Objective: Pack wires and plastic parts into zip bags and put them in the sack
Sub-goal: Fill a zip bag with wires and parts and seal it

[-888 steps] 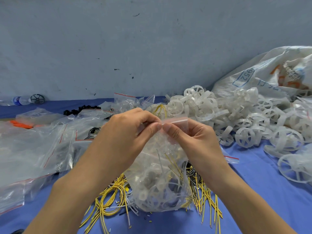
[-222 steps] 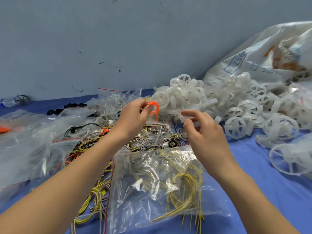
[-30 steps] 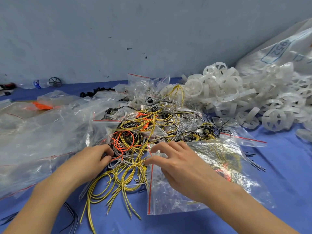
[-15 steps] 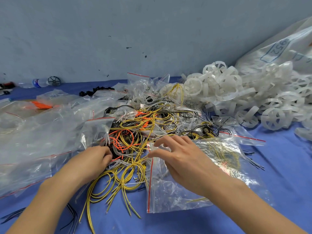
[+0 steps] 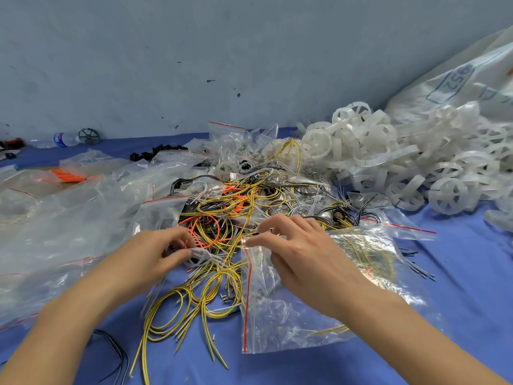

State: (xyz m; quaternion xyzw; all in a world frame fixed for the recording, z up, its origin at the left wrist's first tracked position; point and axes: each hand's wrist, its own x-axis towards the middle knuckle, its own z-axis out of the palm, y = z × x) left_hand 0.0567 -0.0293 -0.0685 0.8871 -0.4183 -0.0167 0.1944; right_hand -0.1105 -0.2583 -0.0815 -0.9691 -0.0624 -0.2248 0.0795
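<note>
Now left fingers [image 5: 177,257] pinch thin grey wires [image 5: 206,256]; right fingers [image 5: 283,221] spread over crinkly clear zip bag [image 5: 277,318].

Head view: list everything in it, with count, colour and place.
zip bag: one, clear with red strip, front centre, yellow wires inside
wire pile: one tangle, yellow, orange, black, grey, centre
plastic wheels: many, translucent white, heaped right
sack: one, white, blue print, far right
other zip bags: many, clear, left
black parts: small cluster, back centre
water bottle: one, clear, back left
dark wheel: one, beside bottle
left hand: pinches grey wires, front left
right hand: over the zip bag's mouth
</note>
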